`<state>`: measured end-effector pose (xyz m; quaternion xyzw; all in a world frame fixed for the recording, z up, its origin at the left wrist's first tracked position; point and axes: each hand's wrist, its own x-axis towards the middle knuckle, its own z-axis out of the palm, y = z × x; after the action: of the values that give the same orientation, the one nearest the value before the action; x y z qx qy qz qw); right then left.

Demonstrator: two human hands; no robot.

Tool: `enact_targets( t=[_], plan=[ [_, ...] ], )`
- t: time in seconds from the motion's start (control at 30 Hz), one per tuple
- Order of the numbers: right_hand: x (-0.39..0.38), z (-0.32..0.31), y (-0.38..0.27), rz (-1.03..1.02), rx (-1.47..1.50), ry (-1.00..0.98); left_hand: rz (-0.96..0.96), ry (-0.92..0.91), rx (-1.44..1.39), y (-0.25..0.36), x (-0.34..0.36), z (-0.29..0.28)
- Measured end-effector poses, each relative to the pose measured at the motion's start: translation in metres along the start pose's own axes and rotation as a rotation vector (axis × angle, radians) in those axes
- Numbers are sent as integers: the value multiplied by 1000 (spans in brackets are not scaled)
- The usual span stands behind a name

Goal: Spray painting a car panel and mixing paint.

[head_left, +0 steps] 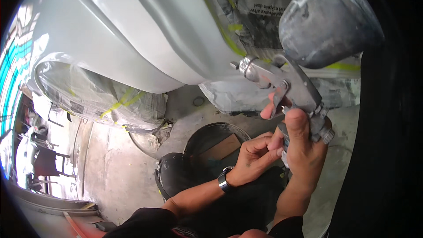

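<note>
While right hand (304, 150) grasps spray gun (302, 89) by handle, between 2 and 3 o'clock of view centre, left hand (253, 161), at 5 o'clock, bends fingers close against handle's lower end; whether gripping any part, cannot tell. Nozzle (247, 68) faces 10 o'clock, toward pale car panel (167, 39). Possible faults: stray spray on panel, from finger near trigger (279, 95) squeezing inadvertently; slipped gun, from left-hand tugging against one-handed hold; scuffed panel, from nozzle swinging into it.

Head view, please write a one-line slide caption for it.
Right hand grips a spray gun, left hand close by, before a partly masked car body.
</note>
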<state>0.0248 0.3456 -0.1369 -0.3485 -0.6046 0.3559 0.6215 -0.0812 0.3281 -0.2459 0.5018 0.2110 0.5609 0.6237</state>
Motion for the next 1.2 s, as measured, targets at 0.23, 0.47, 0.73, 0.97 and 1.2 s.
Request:
enact_targets(
  t=[0.23, 0.47, 0.73, 0.97, 1.2],
  plan=[
    [-1, -3, 10, -2, 3, 36, 130, 41, 97, -8, 6, 0],
    [4, 1, 6, 5, -66, -16, 78, 65, 2, -13, 6, 0],
    [10, 2, 7, 3, -124, -50, 122, 75, -9, -19, 10, 6],
    [14, 5, 3, 41, -198, -66, 124, 80, -61, -19, 12, 7],
    [12, 6, -4, 40, -195, -74, -9, 40, 118, 14, -29, -17]
  ],
)
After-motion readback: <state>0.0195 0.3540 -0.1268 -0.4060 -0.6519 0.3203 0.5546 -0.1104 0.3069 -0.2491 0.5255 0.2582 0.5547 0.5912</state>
